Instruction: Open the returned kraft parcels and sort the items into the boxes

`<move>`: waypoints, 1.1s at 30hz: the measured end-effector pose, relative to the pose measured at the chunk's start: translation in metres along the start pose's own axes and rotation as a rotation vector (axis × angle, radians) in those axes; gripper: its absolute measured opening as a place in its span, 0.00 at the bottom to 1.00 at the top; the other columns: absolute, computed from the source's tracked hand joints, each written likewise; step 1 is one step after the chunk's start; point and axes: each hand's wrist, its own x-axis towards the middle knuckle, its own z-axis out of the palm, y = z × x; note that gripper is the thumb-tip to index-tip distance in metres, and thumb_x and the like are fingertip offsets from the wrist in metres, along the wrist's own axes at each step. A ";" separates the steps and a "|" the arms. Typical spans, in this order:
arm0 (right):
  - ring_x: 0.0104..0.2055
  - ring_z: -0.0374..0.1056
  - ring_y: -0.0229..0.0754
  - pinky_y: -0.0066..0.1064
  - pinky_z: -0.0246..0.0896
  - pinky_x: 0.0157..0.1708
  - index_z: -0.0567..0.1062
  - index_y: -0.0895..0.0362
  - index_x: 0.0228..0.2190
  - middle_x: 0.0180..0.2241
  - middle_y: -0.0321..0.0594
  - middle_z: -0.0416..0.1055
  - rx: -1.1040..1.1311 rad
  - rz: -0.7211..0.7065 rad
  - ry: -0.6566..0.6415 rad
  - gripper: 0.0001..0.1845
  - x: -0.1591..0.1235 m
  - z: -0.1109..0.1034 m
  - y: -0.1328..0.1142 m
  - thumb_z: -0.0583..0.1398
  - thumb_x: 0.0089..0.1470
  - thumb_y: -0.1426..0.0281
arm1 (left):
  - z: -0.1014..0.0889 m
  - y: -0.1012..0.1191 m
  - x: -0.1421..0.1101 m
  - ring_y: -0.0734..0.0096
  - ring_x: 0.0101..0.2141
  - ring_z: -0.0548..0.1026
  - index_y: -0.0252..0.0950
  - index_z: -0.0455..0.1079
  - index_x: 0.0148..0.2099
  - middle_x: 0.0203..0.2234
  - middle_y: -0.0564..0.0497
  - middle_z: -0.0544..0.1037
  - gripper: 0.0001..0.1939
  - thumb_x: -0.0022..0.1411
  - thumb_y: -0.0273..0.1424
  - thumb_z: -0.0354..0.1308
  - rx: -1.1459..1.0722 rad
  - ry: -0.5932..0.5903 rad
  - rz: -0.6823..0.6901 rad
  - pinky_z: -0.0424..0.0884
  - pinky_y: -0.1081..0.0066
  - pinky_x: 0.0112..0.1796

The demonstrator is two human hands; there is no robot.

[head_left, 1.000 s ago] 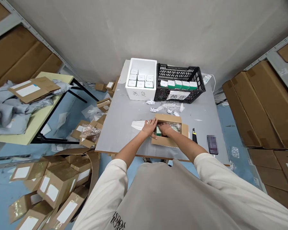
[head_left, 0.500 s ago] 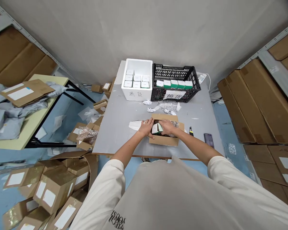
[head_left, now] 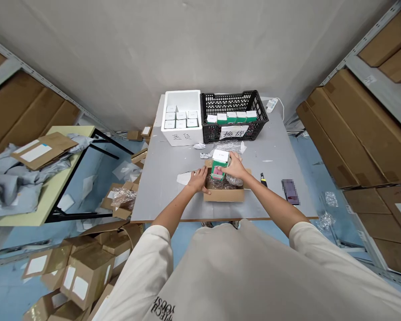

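Observation:
My right hand (head_left: 235,166) grips a small green-and-white carton (head_left: 219,162) by its right side and holds it upright above an opened cardboard box (head_left: 224,195). Crumpled bubble wrap (head_left: 217,183) lies inside this box. On the box's left end is my left hand (head_left: 198,180), its fingers over the wall and the thumb at the front corner. Behind stand a white foam box (head_left: 183,137) and a black plastic crate (head_left: 207,132), both holding several similar white-topped cartons.
A yellow-and-black cutter (head_left: 263,180) and a phone (head_left: 290,191) lie right of the box on the grey table (head_left: 167,196). Paper scraps and plastic wrap sit before the crate. Cardboard boxes (head_left: 90,267) crowd the floor at left; a side table (head_left: 53,187) holds grey mailing bags.
My right hand has lifted the green-and-white carton up out of the cardboard box. The left hand stays at the box's left end. The view has shifted slightly.

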 end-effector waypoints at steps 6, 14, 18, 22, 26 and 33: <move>0.55 0.66 0.58 0.52 0.63 0.58 0.68 0.52 0.52 0.50 0.45 0.69 0.150 -0.002 0.109 0.36 0.008 -0.022 -0.012 0.70 0.45 0.51 | -0.004 0.005 -0.002 0.36 0.70 0.51 0.39 0.26 0.78 0.75 0.31 0.38 0.79 0.41 0.57 0.75 0.022 0.006 -0.010 0.53 0.46 0.64; 0.54 0.70 0.53 0.49 0.68 0.57 0.62 0.54 0.59 0.54 0.48 0.71 0.508 -0.117 0.283 0.45 0.021 -0.080 0.016 0.70 0.48 0.46 | -0.008 0.010 -0.004 0.34 0.71 0.47 0.38 0.27 0.78 0.75 0.30 0.37 0.76 0.44 0.58 0.72 0.050 -0.042 -0.028 0.51 0.44 0.64; 0.54 0.69 0.52 0.50 0.65 0.58 0.64 0.55 0.55 0.53 0.49 0.72 0.427 -0.016 0.455 0.43 0.021 -0.109 0.069 0.71 0.46 0.49 | -0.010 0.012 -0.005 0.35 0.72 0.45 0.38 0.29 0.78 0.75 0.31 0.37 0.73 0.46 0.58 0.71 0.055 -0.046 -0.035 0.50 0.44 0.65; 0.50 0.70 0.50 0.47 0.66 0.56 0.66 0.57 0.50 0.50 0.50 0.73 0.279 0.143 0.542 0.37 0.008 -0.114 0.129 0.71 0.45 0.53 | -0.012 0.015 -0.009 0.39 0.73 0.43 0.37 0.30 0.78 0.75 0.32 0.38 0.71 0.49 0.57 0.70 0.037 -0.046 -0.047 0.47 0.42 0.66; 0.49 0.70 0.49 0.45 0.67 0.53 0.67 0.55 0.48 0.47 0.49 0.74 0.142 0.331 0.444 0.33 -0.012 -0.097 0.179 0.70 0.44 0.55 | -0.016 0.020 -0.014 0.41 0.73 0.45 0.37 0.32 0.78 0.75 0.32 0.40 0.66 0.54 0.57 0.67 0.037 -0.022 -0.085 0.43 0.41 0.67; 0.53 0.72 0.55 0.46 0.67 0.50 0.66 0.53 0.51 0.50 0.50 0.75 0.189 0.448 0.319 0.33 -0.035 -0.062 0.221 0.68 0.45 0.57 | -0.023 0.032 -0.026 0.49 0.74 0.44 0.39 0.36 0.78 0.75 0.36 0.45 0.45 0.71 0.54 0.48 0.039 0.105 -0.181 0.44 0.43 0.68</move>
